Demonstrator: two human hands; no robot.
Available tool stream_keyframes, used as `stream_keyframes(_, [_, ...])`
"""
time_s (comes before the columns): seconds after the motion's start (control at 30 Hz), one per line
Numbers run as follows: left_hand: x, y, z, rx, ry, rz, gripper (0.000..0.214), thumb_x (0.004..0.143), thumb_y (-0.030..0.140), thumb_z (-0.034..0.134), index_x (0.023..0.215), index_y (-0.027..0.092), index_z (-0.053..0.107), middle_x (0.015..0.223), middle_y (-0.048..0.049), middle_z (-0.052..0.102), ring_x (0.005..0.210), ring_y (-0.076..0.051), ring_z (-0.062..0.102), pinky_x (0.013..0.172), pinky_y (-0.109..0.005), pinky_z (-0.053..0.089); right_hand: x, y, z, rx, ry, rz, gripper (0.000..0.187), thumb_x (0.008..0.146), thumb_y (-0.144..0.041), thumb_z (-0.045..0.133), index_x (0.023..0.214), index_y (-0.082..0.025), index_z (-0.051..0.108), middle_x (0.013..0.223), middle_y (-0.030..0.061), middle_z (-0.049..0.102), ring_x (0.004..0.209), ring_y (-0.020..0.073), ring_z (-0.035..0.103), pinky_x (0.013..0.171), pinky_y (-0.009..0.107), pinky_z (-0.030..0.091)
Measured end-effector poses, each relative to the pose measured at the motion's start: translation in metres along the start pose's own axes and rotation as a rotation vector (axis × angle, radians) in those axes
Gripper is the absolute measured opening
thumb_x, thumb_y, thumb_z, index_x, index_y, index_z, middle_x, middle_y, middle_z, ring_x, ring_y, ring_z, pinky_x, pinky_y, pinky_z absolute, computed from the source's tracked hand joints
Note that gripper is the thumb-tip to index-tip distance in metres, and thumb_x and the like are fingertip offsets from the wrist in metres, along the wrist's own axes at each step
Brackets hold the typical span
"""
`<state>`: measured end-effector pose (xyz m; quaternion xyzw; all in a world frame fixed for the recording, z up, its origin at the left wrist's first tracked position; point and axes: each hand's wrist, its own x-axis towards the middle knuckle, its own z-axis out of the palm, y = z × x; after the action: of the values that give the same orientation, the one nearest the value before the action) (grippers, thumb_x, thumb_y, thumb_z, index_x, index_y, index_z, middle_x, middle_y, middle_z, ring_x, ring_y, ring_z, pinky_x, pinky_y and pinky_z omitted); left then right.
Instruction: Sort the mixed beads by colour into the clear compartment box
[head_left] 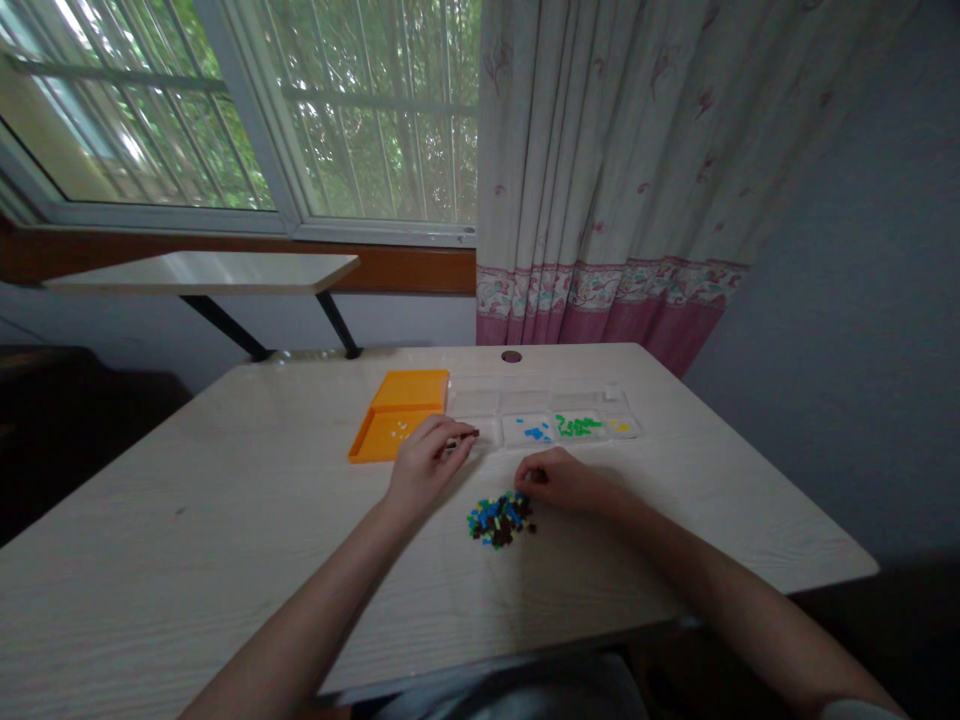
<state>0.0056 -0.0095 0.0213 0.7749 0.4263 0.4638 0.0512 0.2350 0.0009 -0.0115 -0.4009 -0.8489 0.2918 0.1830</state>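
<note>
My left hand is closed in a pinch on a small dark brown piece, held over the left end of a clear plastic compartment box. Just above the pile's back right edge, my right hand has its fingers pressed together. Something dark shows between them, too small to make out. The mixed pile of tiny blue, green, yellow and brown pieces lies on the table. In the box's front compartments sit blue pieces, green pieces and a few yellow pieces.
An orange case lies open left of the clear box, with several small white pieces inside. Behind it, a raised shelf stands on black legs at the table's back left. The table reaches a window wall and a curtain.
</note>
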Motion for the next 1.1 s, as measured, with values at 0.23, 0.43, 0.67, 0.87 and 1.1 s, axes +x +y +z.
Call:
stream_keyframes(0.23, [0.0,-0.016,0.008,0.149,-0.079,-0.143,0.02,0.081,0.033,0.05,0.085,0.019,0.063,0.086,-0.0038,0.062,0.073,-0.013,0.058,0.065,-0.023,0.045,-0.001,-0.002,-0.002,-0.002,-0.047,-0.005,0.016,0.076,-0.025,0.057,0.08,-0.015,0.068,0.061,0.0002,0.063,0.051,0.0081,0.052,0.052,0.018,0.038])
stream_keyframes(0.43, [0.001,-0.023,0.014,0.357,-0.185,-0.252,0.021,0.081,0.033,0.047,0.085,0.022,0.065,0.087,-0.0028,0.062,0.075,-0.016,0.059,0.062,-0.024,0.043,-0.001,-0.003,-0.004,-0.035,-0.043,-0.017,0.016,0.079,-0.025,0.054,0.08,-0.015,0.066,0.062,0.0002,0.062,0.054,0.0082,0.052,0.054,0.018,0.037])
stream_keyframes(0.67, [-0.001,-0.024,0.014,0.399,-0.227,-0.249,0.024,0.083,0.033,0.045,0.09,0.021,0.064,0.089,-0.0038,0.062,0.077,-0.017,0.059,0.064,-0.024,0.043,0.0,-0.002,-0.004,-0.031,-0.036,-0.026,0.015,0.08,-0.024,0.052,0.081,-0.015,0.065,0.062,-0.0004,0.061,0.053,0.0079,0.051,0.053,0.017,0.037])
stream_keyframes(0.87, [-0.003,-0.016,0.013,0.323,-0.257,-0.164,0.024,0.084,0.031,0.042,0.087,0.02,0.063,0.088,-0.0035,0.06,0.075,-0.015,0.059,0.063,-0.024,0.043,-0.001,0.0,-0.004,0.003,-0.094,-0.043,0.018,0.078,-0.028,0.057,0.087,-0.016,0.067,0.066,0.0009,0.066,0.055,0.0095,0.056,0.054,0.018,0.039])
stream_keyframes(1.1, [-0.006,-0.013,0.016,0.289,-0.294,-0.081,0.022,0.084,0.029,0.042,0.087,0.019,0.061,0.089,-0.004,0.059,0.074,-0.014,0.058,0.063,-0.023,0.045,-0.001,-0.002,-0.005,-0.061,-0.08,-0.07,0.017,0.081,-0.025,0.053,0.085,-0.017,0.067,0.067,0.0004,0.065,0.057,0.0093,0.055,0.057,0.018,0.039])
